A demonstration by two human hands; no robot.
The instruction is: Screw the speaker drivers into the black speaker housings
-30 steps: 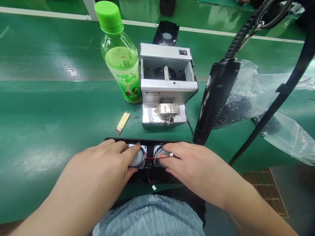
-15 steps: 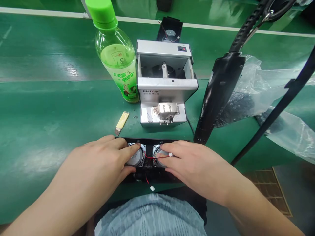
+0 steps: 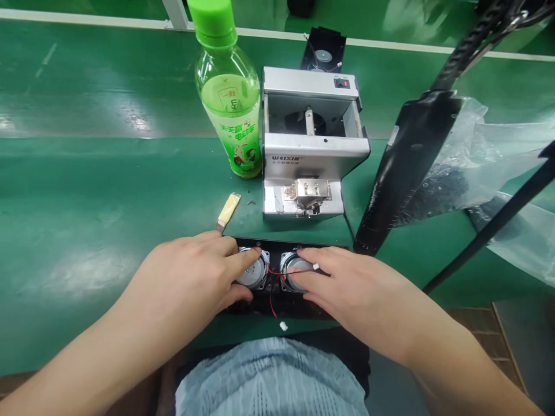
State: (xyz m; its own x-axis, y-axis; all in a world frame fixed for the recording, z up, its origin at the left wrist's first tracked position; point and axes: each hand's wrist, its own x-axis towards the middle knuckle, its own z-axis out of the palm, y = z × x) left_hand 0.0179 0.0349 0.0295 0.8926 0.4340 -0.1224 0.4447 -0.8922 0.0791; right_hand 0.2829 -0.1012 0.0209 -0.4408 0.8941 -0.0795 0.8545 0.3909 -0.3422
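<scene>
The left speaker (image 3: 255,275) and the right speaker (image 3: 285,281) sit back-up, side by side with a small gap, in a long black housing (image 3: 260,306) at the near edge of the desk (image 3: 108,231). The left hand (image 3: 203,271) straddles the left one, index finger at its far rim and thumb at the near side; the right hand (image 3: 347,280) lies over the right one likewise. Whether either grip pinches or merely rests, I cannot tell. Good seating here would seem to want even pressure on the metal frames, both speakers square and level, with the red wire (image 3: 273,301) kept from under the rims and the white connector (image 3: 283,326) hanging free. Just beyond the left hand lies a yellow-handled blade (image 3: 228,211), which those knuckles should avoid. Farther out stand a silver machine (image 3: 310,147) and a green-capped bottle (image 3: 232,110); a black tool (image 3: 403,162) leans near the right hand.
</scene>
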